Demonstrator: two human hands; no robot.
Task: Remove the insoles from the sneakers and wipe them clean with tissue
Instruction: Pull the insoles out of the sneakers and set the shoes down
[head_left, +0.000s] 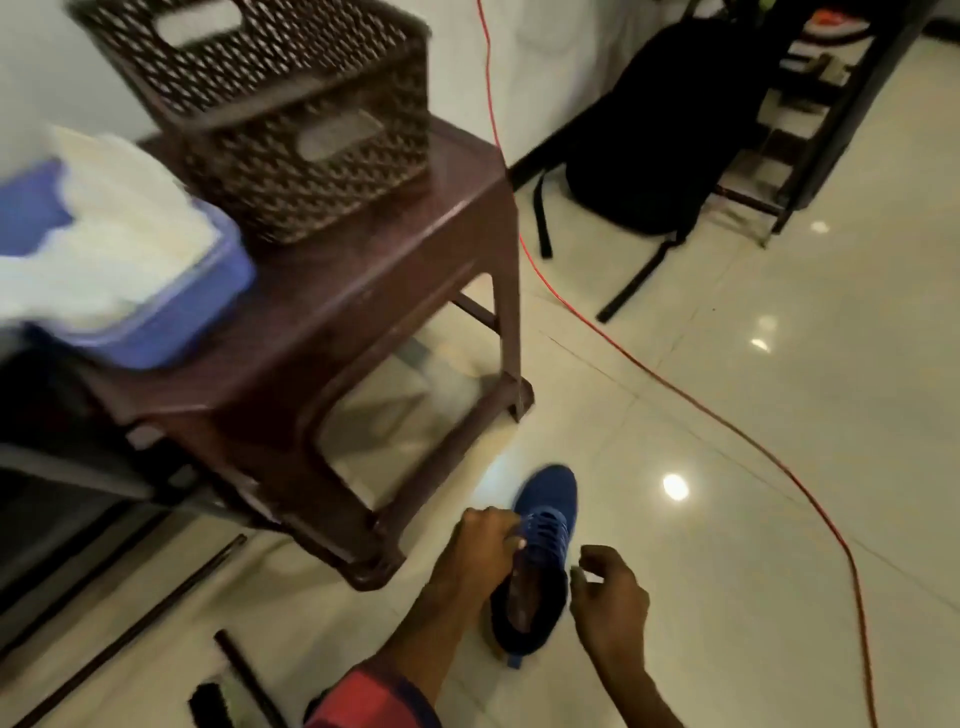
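At the far left, a blue plastic tub (171, 332) heaped with white tissue (119, 244) is set on a dark brown plastic stool (363, 312), with a brown perforated plastic basket (291, 130) just behind it. Lower and further right, on the glossy floor near the stool's leg, a blue mesh sneaker (550, 499) is found, toe pointing away. Its tongue and lace area is gripped by the left hand (483, 551), fingers curled tightly round it. Inside the opening a dull brownish insole (524, 597) can be made out, judged not yet lifted. The right hand (608, 597) is held just beside the sneaker's collar, fingers loosely curled, thumb and forefinger parted, with nothing held. Well to the right, an orange cable (727, 426) is trailed across the tiles.

The sneaker could be dragged across the polished tile if the insole is pulled while the left grip slackens. The insole could be creased or torn if it is stuck down and yanked by one edge.
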